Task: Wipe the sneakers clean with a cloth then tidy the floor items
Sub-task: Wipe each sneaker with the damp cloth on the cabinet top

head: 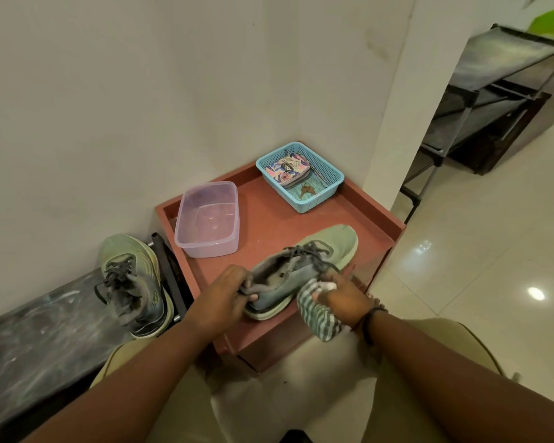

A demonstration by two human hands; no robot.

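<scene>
Head view: two sneakers, left fingers (pixel 248 287) gripping one (pixel 304 270), right fingers (pixel 328 278) clutching cloth (pixel 317 314)

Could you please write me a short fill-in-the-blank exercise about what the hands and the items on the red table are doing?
1. The left hand grips the sneaker at its ____.
2. The right hand holds a ____ cloth.
3. The blue basket stands on the ____ table.
4. The clear tub has no ____ on it.

Answers: heel; striped; red; lid
</scene>
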